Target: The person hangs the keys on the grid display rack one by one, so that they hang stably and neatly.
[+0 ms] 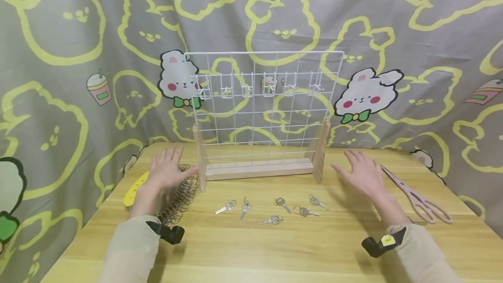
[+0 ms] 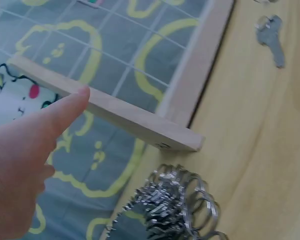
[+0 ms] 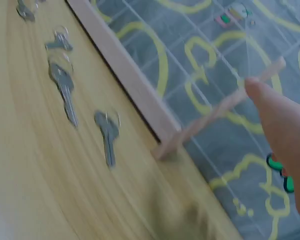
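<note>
A white wire grid rack (image 1: pixel 261 104) with small hooks stands on a wooden base (image 1: pixel 259 170) at the back of the table. Several silver keys (image 1: pixel 271 208) lie scattered in front of it, some seen in the right wrist view (image 3: pixel 65 87). My left hand (image 1: pixel 167 169) hovers with straight fingers over a pile of metal key rings (image 1: pixel 181 195), which also shows in the left wrist view (image 2: pixel 175 205), beside the rack's left foot (image 2: pixel 140 125). My right hand (image 1: pixel 361 171) hovers flat to the right of the rack, holding nothing.
Pinkish scissors (image 1: pixel 418 198) lie at the right of the wooden table (image 1: pixel 275 248). A yellow flat object (image 1: pixel 133 189) lies at the left edge, partly behind my left hand. A patterned cloth (image 1: pixel 78 56) hangs behind and around the table.
</note>
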Demonstrator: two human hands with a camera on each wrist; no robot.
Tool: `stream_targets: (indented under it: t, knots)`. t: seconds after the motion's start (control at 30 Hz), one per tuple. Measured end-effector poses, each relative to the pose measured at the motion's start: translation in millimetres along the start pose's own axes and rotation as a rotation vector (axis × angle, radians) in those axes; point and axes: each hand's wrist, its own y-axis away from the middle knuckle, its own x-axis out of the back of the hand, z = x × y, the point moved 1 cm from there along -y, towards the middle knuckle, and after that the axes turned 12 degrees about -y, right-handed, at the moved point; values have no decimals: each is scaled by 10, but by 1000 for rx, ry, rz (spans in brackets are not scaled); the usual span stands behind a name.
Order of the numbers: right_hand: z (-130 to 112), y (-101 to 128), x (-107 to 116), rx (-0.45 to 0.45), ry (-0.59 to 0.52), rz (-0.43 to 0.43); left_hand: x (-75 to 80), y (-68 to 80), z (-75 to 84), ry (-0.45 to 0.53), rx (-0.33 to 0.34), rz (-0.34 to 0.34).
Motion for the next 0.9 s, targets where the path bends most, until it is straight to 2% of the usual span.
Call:
stream_targets:
  t: [0.17, 0.23, 0.3, 0.4, 0.47, 0.57, 0.6, 0.77, 0.9]
  knots:
    - [-278, 19, 32, 59, -199, 113, 135, 14, 40, 135, 7, 5]
    - [-425, 10, 4, 91, -301, 122, 193, -8, 72, 224, -3, 17]
    - [-581, -6, -59, 126, -396, 112, 243, -34, 108, 319, -12, 0]
    - [-810, -16, -192, 157, -535, 40, 310, -75, 175, 450, -22, -44]
    - [-953, -7, -292, 167, -589, -14, 349, -101, 225, 510, -21, -75]
    - [-1158, 15, -437, 187, -655, -99, 385, -144, 293, 577, -20, -87]
    - [-1221, 21, -483, 195, -668, -126, 439, -125, 345, 605, -19, -90]
    - [-1502, 32, -699, 200, -711, -253, 466, -202, 391, 736, 7, -58]
    - [-1666, 32, -874, 187, -747, -312, 424, -294, 352, 817, 30, -40]
